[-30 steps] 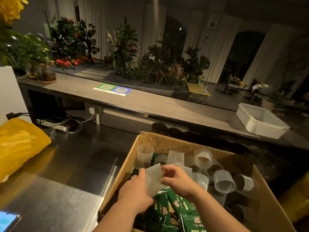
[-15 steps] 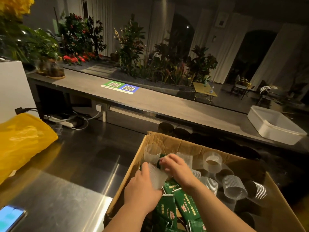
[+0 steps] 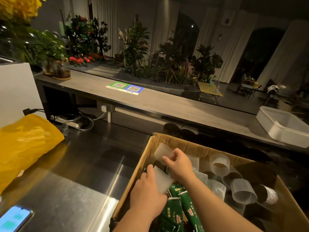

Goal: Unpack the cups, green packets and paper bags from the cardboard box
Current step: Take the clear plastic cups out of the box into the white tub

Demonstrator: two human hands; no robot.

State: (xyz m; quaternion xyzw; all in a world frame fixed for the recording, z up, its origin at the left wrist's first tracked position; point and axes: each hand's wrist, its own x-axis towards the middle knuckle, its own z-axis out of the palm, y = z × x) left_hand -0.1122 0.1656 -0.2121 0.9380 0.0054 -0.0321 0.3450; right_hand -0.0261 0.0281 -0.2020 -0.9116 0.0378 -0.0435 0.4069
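Two hands are working apart inside the cardboard box (image 3: 197, 148) on the bench (image 3: 80, 173): the left hand (image 3: 148, 197) is gripping one clear cup (image 3: 161, 180) beside the green packets (image 3: 189, 208), while the right hand (image 3: 179, 166), earlier sharing that cup, is pinching a second cup (image 3: 162, 152) by the far corner, so neither is out yet.

Ribbed clear cups (image 3: 243, 191) and green packets (image 3: 189, 210) fill the cardboard box (image 3: 184, 145).

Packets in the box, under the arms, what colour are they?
The packets are dark green with light printing; the head view, the only one, shows them.
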